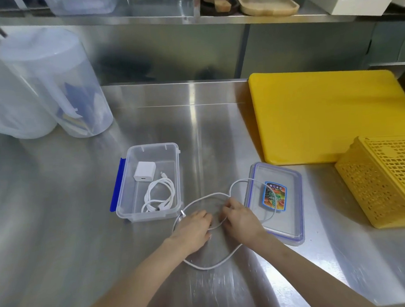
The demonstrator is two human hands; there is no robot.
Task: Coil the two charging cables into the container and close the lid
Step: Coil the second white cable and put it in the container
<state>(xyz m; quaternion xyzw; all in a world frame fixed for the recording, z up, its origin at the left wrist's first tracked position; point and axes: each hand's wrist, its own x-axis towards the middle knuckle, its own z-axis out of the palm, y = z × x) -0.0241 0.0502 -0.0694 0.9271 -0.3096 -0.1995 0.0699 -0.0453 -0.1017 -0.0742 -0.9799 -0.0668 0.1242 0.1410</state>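
A clear plastic container (pixel 129 193) with blue clips stands open on the steel counter. Inside lie a coiled white cable (pixel 159 194) and a white charger block (pixel 144 171). The lid (pixel 290 219), clear with a colourful sticker, lies flat to the right. A second white cable (pixel 211 266) sprawls in loose loops between container and lid, partly over the lid. My left hand (pixel 193 230) and my right hand (pixel 240 217) rest on this cable at its middle, fingers closed around its strands. One plug end sticks out by my left hand.
A yellow cutting board (pixel 323 115) lies at the back right, with a yellow perforated basket (pixel 383 180) tipped in front of it. Translucent tubs (pixel 54 85) stand at the back left. A shelf with wooden trays runs above the counter.
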